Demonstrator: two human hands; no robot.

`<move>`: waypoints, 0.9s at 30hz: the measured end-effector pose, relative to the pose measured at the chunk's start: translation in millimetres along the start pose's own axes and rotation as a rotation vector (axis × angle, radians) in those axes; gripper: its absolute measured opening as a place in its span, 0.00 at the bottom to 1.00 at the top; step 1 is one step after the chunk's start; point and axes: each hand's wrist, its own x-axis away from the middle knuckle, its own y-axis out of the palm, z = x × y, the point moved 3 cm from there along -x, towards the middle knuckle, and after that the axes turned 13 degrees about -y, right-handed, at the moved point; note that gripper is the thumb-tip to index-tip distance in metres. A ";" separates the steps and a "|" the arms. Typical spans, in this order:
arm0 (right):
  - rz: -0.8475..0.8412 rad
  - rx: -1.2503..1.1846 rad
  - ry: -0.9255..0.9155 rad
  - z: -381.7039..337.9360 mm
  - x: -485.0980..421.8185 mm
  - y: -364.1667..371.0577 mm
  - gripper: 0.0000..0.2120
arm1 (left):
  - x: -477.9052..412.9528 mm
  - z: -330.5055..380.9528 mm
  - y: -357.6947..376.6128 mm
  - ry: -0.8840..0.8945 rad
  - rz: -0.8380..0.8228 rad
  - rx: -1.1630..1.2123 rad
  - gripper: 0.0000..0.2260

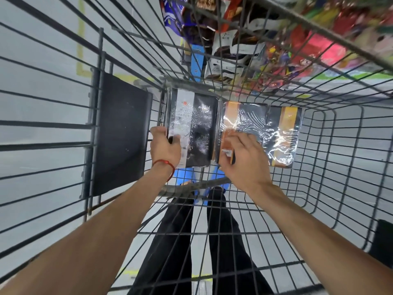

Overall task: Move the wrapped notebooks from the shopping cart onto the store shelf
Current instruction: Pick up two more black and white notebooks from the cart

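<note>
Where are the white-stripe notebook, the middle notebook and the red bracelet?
white-stripe notebook (200,128): head view, on its dark cover.
middle notebook (244,118): head view, on its dark cover.
red bracelet (162,161): head view, on the string across the left wrist.

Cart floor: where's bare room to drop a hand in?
Free: wire floor between the right orange-band notebook and the cart's right wall; also the near strip below the notebooks. Crowded: left hand grips the silver-band notebook by the left wall, right hand the middle notebook.
</note>
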 end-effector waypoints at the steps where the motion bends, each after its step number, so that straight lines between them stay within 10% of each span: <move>1: -0.004 -0.004 0.000 -2.2 0.1 -2.6 0.17 | 3.6 -0.7 -0.6 0.012 -0.028 -0.003 0.12; 17: -0.224 -0.660 0.382 -25.4 18.4 -0.2 0.37 | 57.0 -6.7 -42.6 0.017 -0.356 0.213 0.16; 27: 0.108 -1.107 0.583 -23.1 21.0 1.0 0.12 | 39.2 -4.7 -22.9 -0.055 -0.477 0.154 0.10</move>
